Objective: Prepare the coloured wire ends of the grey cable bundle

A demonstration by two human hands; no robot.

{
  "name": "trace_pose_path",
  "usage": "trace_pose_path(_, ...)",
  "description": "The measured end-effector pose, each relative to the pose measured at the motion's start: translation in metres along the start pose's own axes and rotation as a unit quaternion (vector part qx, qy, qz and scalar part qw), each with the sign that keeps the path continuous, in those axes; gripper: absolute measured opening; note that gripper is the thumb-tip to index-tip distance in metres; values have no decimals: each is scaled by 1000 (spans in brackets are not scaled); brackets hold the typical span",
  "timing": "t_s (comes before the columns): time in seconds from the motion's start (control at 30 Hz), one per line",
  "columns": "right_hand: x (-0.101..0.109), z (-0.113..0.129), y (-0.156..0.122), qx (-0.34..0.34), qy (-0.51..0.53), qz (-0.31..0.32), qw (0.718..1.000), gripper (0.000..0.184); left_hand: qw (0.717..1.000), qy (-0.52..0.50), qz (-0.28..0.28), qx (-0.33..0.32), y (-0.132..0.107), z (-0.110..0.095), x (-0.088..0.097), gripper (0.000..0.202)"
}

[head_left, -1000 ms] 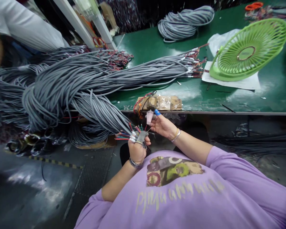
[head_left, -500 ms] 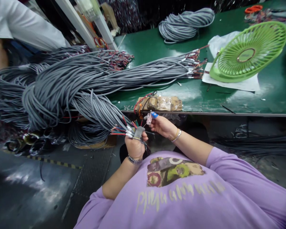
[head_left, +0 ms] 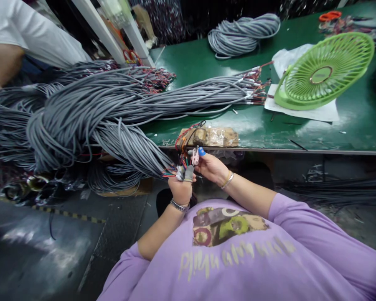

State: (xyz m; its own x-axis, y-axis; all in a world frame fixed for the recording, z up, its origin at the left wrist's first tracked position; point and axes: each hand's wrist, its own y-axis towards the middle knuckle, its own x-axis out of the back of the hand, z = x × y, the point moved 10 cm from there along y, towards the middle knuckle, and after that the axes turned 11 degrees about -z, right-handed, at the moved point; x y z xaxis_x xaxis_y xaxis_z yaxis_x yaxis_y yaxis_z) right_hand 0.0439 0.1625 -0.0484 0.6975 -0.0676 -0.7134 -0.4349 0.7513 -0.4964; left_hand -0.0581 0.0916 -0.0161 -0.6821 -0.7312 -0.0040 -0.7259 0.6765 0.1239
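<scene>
My left hand (head_left: pixel 181 187), with taped fingertips and a wrist watch, is closed round the end of a grey cable (head_left: pixel 150 163) whose coloured wires fan out above the fist. My right hand (head_left: pixel 210 166), a blue cap on one fingertip and a bracelet at the wrist, pinches a small pale connector (head_left: pixel 195 156) right beside those wire ends. Both hands meet just below the front edge of the green table (head_left: pixel 207 62). The cable runs left and up into a big heap of grey cables (head_left: pixel 81 113).
A brown taped block (head_left: pixel 211 136) with red wires lies at the table edge. A green fan (head_left: pixel 324 71) rests on white paper at right; a coiled grey cable bundle (head_left: pixel 242 33) lies behind. Another person's arm and white sleeve (head_left: pixel 25 29) show at top left.
My left hand has risen a little and turned, bringing the wire ends closer to the connector in my right hand. The other person's arm at top left has come further into view.
</scene>
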Motion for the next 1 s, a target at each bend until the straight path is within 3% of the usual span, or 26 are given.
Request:
trace_pose_path(0.27, 10, -8, -2, -51, -13, 16, 999, 42, 997, -37, 0, 74, -8, 5, 9, 26)
trace_pose_path(0.43, 25, -21, -4, -94, -23, 21, 995, 37, 988, -83, 10, 126, -16, 1, 18, 24)
trace_pose_path(0.57, 17, -24, -8, -118, -43, 48, 991, 37, 983, -95, 23, 157, -18, 1, 18, 24)
trace_pose_path(0.67, 3, -11, -7, -82, -70, 59, 992, 43, 982, -95, 24, 163, -18, 0, 15, 24)
trace_pose_path(0.8, -4, 7, -3, -6, -102, 25, 994, 40, 982, -104, 21, 157, -16, -5, 4, 24)
trace_pose_path(1.0, 0, 6, -2, 18, -77, 12, 997, 36, 982, -93, 20, 162, -13, -2, -9, 27)
